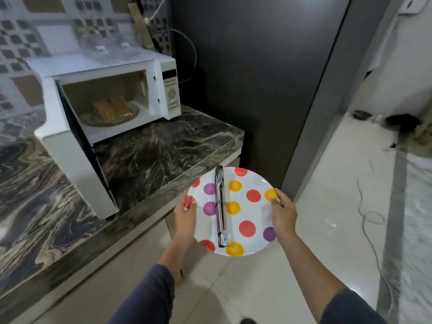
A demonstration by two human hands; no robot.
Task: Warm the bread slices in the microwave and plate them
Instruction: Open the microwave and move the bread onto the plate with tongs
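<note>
Nearest the body, left hand (185,215) and right hand (284,210) each pinch opposite rims of the polka-dot plate (249,212), thumbs on top, remaining fingers hidden underneath. Plate is held level over the floor, just off the bench (163,146) edge. Steel tongs (220,206) lie loose on it, arms together, long axis near-to-far. Neither hand is free for them. Farther left, microwave (163,90) sits on the bench, door (77,164) swung wide, cavity facing the plate. Bread slices (112,108) sit inside on the glass tray (93,120), far-left of both hands, left hand nearer. Slices look browned, stood on edge in a leaning row running left-right. Likely next: park plate on bench, take tongs.
</note>
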